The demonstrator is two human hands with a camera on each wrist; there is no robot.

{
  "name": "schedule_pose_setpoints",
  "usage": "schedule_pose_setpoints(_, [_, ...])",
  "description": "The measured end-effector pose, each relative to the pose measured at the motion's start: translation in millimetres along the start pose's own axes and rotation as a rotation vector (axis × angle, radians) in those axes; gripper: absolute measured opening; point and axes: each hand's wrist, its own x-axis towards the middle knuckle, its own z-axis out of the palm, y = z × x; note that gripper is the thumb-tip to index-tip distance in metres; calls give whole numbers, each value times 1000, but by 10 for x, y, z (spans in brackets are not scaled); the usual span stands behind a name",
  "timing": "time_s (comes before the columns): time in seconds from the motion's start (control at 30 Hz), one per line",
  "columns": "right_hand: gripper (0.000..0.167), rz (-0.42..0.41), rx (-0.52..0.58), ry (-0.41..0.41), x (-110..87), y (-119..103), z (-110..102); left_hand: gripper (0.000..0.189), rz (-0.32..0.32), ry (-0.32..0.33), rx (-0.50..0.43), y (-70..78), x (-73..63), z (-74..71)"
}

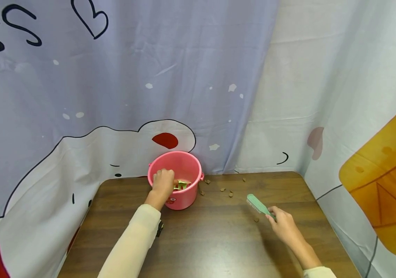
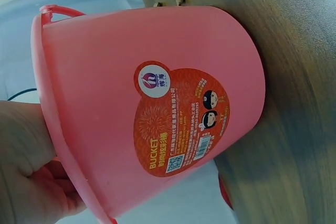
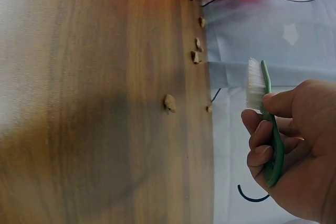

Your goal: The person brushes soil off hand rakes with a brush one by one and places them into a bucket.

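My left hand (image 1: 163, 181) is over the near left rim of a pink bucket (image 1: 184, 199), its fingers reaching down inside. In the left wrist view, curled fingers (image 2: 58, 187) show just past the rim; I cannot tell whether they hold anything. Close to that hand, a gold-and-red shiny thing (image 1: 182, 185) is inside the bucket. The right hand (image 1: 284, 226) grips a small green brush (image 1: 257, 203) by its handle, above the table. White bristles (image 3: 255, 85) point toward the tabletop. Beneath the brush is a small brown shell-like bit (image 3: 169, 103).
Several more brown bits (image 1: 230, 194) are scattered between the bucket and the brush, toward the back edge of the wooden table (image 1: 204, 239). A printed curtain (image 1: 198, 77) hangs right behind the table. The bucket's label (image 2: 178, 124) faces the left wrist camera.
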Motion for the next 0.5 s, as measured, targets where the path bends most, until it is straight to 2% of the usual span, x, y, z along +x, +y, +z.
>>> schedule_pose_setpoints(0.27, [25, 40, 16, -17, -55, 49, 48, 29, 1, 16, -13, 6, -40, -22])
schedule_pose_setpoints(0.5, [24, 87, 51, -44, -161, 61, 158, 30, 54, 110, -5, 34, -114, -64])
